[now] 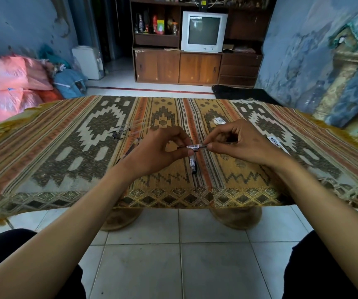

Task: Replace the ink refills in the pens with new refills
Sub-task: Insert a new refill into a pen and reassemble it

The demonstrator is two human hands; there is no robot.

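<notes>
Both hands meet above the middle of the patterned tablecloth (66, 147). My left hand (158, 149) and my right hand (238, 145) each pinch one end of a slim clear pen (195, 146) with a barcode label, held level between them. A thin part of it runs on under my right fingers. A black pen piece (192, 165) with a label pokes down from under my left thumb; I cannot tell whether it rests on the cloth. Several clear refills and pen parts (128, 131) lie on the cloth to the left.
A white refill packet (279, 144) lies at the right of the table, and a small white wrapper (219, 120) behind my right hand. Beyond the table stand a wooden cabinet with a television (204, 31) and pink sacks (16, 83) at left.
</notes>
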